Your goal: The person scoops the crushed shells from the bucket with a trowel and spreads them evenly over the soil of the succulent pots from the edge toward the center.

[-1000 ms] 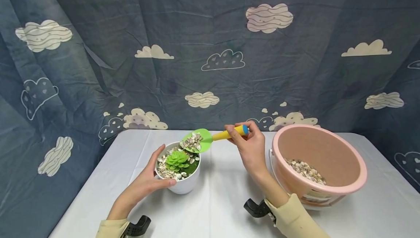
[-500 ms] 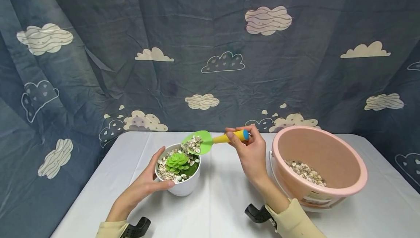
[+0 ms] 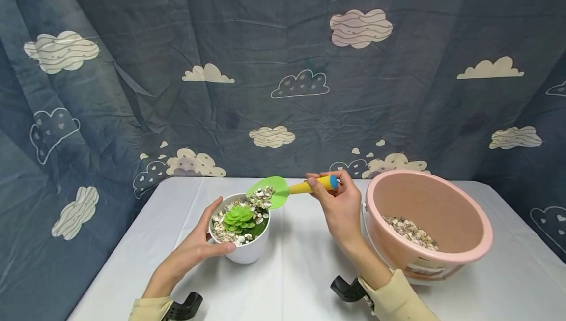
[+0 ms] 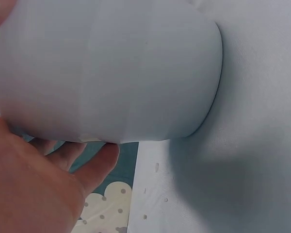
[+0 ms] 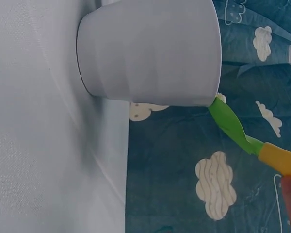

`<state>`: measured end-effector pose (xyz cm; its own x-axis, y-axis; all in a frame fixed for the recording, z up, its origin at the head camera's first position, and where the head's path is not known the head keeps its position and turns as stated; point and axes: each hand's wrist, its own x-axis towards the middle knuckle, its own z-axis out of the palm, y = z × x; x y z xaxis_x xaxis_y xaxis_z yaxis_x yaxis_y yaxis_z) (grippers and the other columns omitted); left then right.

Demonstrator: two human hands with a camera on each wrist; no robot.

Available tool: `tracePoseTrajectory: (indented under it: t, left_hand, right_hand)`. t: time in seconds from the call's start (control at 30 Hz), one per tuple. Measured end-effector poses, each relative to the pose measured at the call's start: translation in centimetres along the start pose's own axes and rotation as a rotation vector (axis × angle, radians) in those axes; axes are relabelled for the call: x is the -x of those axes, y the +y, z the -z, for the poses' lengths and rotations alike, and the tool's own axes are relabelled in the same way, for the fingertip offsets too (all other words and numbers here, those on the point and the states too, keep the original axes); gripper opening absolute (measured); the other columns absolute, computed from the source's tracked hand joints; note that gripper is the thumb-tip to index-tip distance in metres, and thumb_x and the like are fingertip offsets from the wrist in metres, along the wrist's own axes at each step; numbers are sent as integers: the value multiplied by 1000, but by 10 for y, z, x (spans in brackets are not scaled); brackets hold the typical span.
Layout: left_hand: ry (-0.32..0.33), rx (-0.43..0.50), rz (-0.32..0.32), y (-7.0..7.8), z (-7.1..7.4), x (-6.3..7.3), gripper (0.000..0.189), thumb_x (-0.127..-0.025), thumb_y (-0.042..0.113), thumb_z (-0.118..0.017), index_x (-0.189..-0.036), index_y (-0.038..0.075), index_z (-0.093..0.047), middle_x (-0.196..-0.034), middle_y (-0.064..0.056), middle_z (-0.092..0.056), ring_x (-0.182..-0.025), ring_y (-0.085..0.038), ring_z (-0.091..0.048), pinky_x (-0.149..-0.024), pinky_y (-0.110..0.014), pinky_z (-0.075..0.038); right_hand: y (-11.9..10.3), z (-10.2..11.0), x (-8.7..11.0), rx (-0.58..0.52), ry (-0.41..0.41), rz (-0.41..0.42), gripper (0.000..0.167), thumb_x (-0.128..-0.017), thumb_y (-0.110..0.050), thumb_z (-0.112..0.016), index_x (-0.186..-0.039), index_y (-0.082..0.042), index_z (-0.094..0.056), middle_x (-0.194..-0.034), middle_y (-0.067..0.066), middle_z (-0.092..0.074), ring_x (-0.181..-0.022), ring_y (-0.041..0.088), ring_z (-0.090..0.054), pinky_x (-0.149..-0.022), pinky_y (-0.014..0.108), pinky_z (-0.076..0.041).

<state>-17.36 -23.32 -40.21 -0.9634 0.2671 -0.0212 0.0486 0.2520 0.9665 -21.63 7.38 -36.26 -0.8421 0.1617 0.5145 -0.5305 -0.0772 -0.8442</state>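
Low in the head view, left of centre, the left hand (image 3: 196, 247) gripped the pot (image 3: 251, 253); the right hand (image 3: 339, 208) grasped the scoop (image 3: 297, 189) (gravel (image 3: 262, 197) aboard) over it. A bucket (image 3: 435, 203) stood lower right.

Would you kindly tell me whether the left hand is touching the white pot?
Touching. In the left wrist view, the left hand has a fingertip against the side of the white pot, with no gap between them.
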Motion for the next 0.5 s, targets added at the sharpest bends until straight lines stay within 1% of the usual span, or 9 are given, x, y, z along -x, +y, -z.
tracePoseTrajectory:
  t: [0.1, 0.17, 0.27, 0.37, 0.43, 0.5]
  left_hand:
    - [9, -1, 19, 0, -1, 0, 108, -77, 23, -82, -158, 28, -10, -162, -12, -3, -145, -40, -10, -112, -62, -12]
    - [14, -7, 30, 1, -1, 0, 109, -77, 24, -82, -158, 28, -10, -162, -11, -3, -145, -39, -9, -112, -63, -12]
    - [20, -22, 39, 2, -2, 0, 110, -76, 24, -83, -158, 27, -11, -162, -9, -2, -146, -38, -7, -112, -63, -11]
    - [21, -42, 40, 4, -2, 0, 110, -76, 25, -83, -158, 26, -11, -162, -9, -2, -146, -38, -5, -111, -64, -10]
    - [21, -51, 35, 4, -3, 0, 110, -76, 25, -83, -158, 28, -10, -162, -10, -2, -146, -39, -5, -111, -65, -10]
    - [20, -50, 27, 5, -3, 0, 111, -76, 24, -83, -158, 29, -10, -162, -10, -1, -146, -38, -5, -111, -65, -10]
  right_hand:
    - [0, -1, 1, 15, 1, 12, 32, -87, -12, -75, -106, 4, -55, -104, 15, -71, -97, 25, -70, -78, 34, -56]
    - [1, -1, 0, 8, 9, 5, 33, -87, -14, -75, -105, 5, -55, -104, 16, -72, -96, 26, -70, -77, 35, -57]
    - [4, 0, -3, -33, 31, -51, 33, -87, -15, -75, -103, 5, -55, -103, 18, -71, -96, 28, -70, -77, 36, -57]
    - [6, 0, -7, -76, 54, -133, 35, -87, -17, -76, -102, 6, -54, -103, 20, -70, -97, 27, -70, -77, 37, -57]
    - [7, 1, -8, -82, 64, -175, 37, -87, -19, -76, -102, 6, -53, -104, 21, -69, -97, 25, -70, -77, 36, -57]
    - [6, 2, -9, -75, 68, -199, 39, -86, -21, -77, -102, 6, -52, -105, 22, -69, -97, 24, -70, -77, 36, -57]
